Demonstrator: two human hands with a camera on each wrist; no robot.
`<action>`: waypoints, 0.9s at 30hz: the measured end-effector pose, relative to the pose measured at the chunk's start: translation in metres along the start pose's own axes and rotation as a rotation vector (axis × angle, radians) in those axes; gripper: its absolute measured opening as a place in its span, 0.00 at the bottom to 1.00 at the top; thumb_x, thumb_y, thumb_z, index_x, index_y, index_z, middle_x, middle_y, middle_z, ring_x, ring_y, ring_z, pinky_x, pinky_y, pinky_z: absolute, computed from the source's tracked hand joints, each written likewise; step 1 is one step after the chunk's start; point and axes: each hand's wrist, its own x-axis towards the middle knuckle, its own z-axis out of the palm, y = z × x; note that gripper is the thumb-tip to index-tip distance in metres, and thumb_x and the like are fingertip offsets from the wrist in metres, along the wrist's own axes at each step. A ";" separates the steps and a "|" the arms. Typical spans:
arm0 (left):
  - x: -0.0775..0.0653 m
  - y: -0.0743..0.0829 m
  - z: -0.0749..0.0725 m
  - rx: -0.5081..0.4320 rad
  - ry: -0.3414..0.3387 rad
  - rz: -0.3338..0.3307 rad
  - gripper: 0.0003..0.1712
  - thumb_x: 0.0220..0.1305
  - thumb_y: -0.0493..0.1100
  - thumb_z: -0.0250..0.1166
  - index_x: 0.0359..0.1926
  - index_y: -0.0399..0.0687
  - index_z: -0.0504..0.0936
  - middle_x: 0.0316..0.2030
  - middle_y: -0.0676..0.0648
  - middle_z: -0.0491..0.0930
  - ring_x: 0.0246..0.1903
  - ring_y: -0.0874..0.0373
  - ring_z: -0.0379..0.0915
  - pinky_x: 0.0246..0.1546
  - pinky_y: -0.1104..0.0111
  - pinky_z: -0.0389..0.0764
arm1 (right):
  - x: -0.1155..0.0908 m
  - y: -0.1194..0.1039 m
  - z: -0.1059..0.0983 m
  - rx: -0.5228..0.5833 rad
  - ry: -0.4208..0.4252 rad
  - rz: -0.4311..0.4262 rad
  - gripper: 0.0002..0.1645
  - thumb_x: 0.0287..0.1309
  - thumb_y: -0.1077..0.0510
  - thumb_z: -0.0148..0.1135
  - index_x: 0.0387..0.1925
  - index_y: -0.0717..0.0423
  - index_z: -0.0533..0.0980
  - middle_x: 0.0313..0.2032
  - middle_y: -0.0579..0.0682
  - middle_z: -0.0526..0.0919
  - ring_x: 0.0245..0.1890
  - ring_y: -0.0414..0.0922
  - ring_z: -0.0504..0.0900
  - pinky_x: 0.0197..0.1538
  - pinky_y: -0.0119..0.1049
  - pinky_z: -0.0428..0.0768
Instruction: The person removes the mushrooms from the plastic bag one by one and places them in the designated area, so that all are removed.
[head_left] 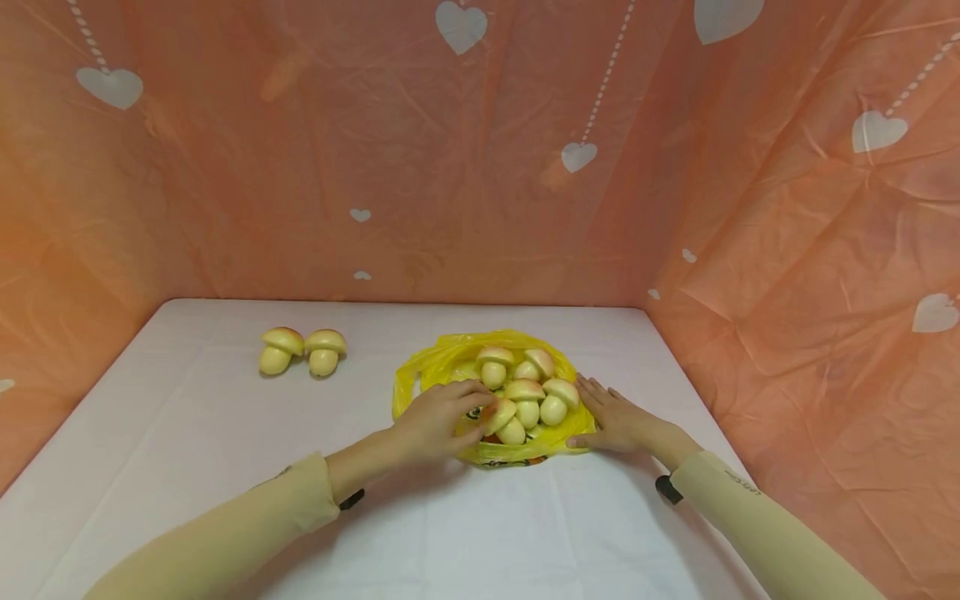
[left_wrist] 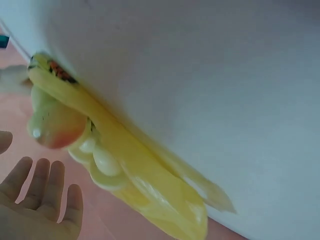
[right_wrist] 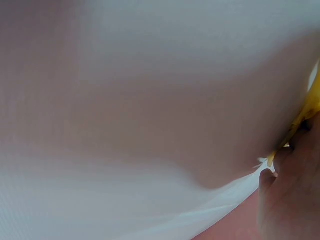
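A yellow plastic bag [head_left: 408,379] lies spread open on the table with several toy mushrooms inside, cream-coloured with reddish caps. My left hand [head_left: 441,419] is over the bag's left side, fingers and thumb spread beside the nearest mushroom [head_left: 513,430]. In the left wrist view a gap shows between that hand [left_wrist: 42,207] and the mushroom [left_wrist: 57,125]. At the bag's right edge my right hand [head_left: 626,423] rests with extended fingers against the yellow plastic. Only part of the right hand [right_wrist: 292,195] shows in the right wrist view, next to the bag's edge [right_wrist: 314,97].
Two more toy mushrooms, one on the left [head_left: 282,342] and one beside it [head_left: 325,343], stand at the table's back left. White cloth covers the table [head_left: 187,433]. Orange curtains [head_left: 420,167] with pale hearts hang behind and along both sides.
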 end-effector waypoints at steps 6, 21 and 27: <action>0.005 0.006 0.006 0.076 -0.065 0.025 0.20 0.68 0.46 0.70 0.59 0.48 0.85 0.55 0.50 0.81 0.53 0.56 0.79 0.52 0.58 0.83 | -0.001 -0.001 0.001 0.008 0.010 -0.006 0.67 0.65 0.26 0.60 0.81 0.68 0.44 0.82 0.65 0.43 0.80 0.66 0.44 0.78 0.65 0.47; 0.008 0.011 0.014 0.028 -0.073 -0.055 0.28 0.69 0.47 0.69 0.65 0.39 0.80 0.64 0.41 0.78 0.62 0.46 0.78 0.61 0.53 0.80 | -0.002 -0.003 -0.003 0.017 0.019 -0.008 0.67 0.65 0.27 0.61 0.81 0.69 0.43 0.81 0.66 0.43 0.80 0.66 0.44 0.78 0.66 0.47; 0.008 0.012 0.014 -0.034 -0.123 -0.185 0.35 0.70 0.51 0.70 0.71 0.39 0.73 0.69 0.40 0.74 0.66 0.45 0.74 0.65 0.54 0.78 | -0.002 -0.002 -0.002 0.025 0.017 -0.007 0.67 0.65 0.28 0.61 0.81 0.69 0.44 0.81 0.66 0.43 0.80 0.66 0.44 0.78 0.66 0.47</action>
